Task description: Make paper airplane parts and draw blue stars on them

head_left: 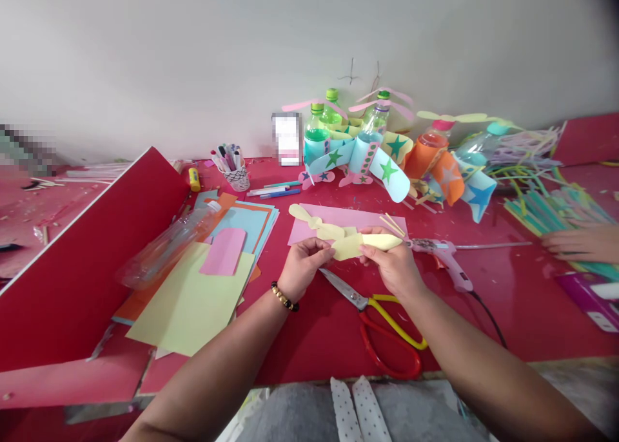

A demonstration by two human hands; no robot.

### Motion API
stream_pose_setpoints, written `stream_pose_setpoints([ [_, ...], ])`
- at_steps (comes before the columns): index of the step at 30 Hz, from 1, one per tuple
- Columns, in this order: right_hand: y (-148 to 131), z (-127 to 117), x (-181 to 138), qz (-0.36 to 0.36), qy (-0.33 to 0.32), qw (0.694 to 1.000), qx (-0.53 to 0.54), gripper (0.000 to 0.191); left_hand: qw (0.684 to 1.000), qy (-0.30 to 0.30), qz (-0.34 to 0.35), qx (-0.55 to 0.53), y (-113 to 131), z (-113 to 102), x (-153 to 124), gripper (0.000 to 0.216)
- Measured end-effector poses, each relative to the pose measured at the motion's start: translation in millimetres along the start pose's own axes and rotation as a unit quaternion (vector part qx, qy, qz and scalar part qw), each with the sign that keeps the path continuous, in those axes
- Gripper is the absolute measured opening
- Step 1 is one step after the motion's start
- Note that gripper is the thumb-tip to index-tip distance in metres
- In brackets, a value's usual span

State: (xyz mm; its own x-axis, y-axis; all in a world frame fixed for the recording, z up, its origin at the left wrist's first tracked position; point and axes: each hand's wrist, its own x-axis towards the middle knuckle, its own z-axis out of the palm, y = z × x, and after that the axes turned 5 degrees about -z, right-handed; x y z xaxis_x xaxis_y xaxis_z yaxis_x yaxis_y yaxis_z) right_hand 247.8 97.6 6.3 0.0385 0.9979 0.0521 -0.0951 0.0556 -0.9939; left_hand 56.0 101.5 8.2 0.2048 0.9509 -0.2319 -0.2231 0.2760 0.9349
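My left hand and my right hand both grip a pale yellow cut-paper piece above the table. Its rolled, pointed end sticks out to the right of my right fingers. A lobed part of the paper reaches back over a pink paper sheet. Below my hands lie large scissors with red and yellow handles. A pink hot glue gun sits to the right of my right hand. A beaded bracelet circles my left wrist.
A stack of coloured card and a flattened plastic bottle lie left, beside a tilted red board. Decorated bottle crafts and a pen cup stand behind. A co-worker's hand rests on coloured straws at right.
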Motion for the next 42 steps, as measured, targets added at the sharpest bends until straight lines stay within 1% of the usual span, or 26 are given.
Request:
stream_pose_setpoints([
  [5, -9.5, 5.2, -5.0, -0.007, -0.073, 0.995, -0.072, 0.031, 0.999, -0.032, -0.003, 0.039, 4.5, 1.6, -2.4, 0.031],
  [9, -13.1, 7.4, -6.9, 0.006, -0.105, 0.990, -0.096, 0.030, 0.997, -0.029, -0.009, 0.076, 3.6, 2.6, -2.8, 0.031],
  [11, -10.8, 6.4, -6.4, 0.011, -0.102, 0.992, -0.078, 0.028, 0.996, -0.023, -0.012, 0.081, 2.1, 1.7, -2.1, 0.032],
  [14, -6.0, 4.0, -4.9, 0.019, -0.099, 0.994, -0.045, 0.018, 0.997, -0.015, -0.018, 0.080, 0.5, 0.2, -1.4, 0.033],
  [19, -2.6, 1.9, -3.5, 0.051, -0.083, 0.995, 0.001, 0.020, 0.997, -0.010, -0.034, 0.076, 1.3, 0.9, -2.0, 0.034],
  [28, -0.6, 1.6, -3.9, 0.049, -0.074, 0.996, 0.003, 0.019, 0.997, 0.005, -0.042, 0.058, -1.9, 1.5, -0.6, 0.032],
  [34, -1.7, 3.4, -3.6, 0.047, -0.082, 0.995, -0.031, 0.021, 0.998, 0.012, -0.050, 0.034, -6.4, 4.1, -0.5, 0.033],
  [42, -2.3, 3.2, -2.3, 0.043, -0.090, 0.994, -0.053, 0.018, 0.998, -0.011, -0.058, 0.014, -3.1, 5.1, -2.0, 0.035],
])
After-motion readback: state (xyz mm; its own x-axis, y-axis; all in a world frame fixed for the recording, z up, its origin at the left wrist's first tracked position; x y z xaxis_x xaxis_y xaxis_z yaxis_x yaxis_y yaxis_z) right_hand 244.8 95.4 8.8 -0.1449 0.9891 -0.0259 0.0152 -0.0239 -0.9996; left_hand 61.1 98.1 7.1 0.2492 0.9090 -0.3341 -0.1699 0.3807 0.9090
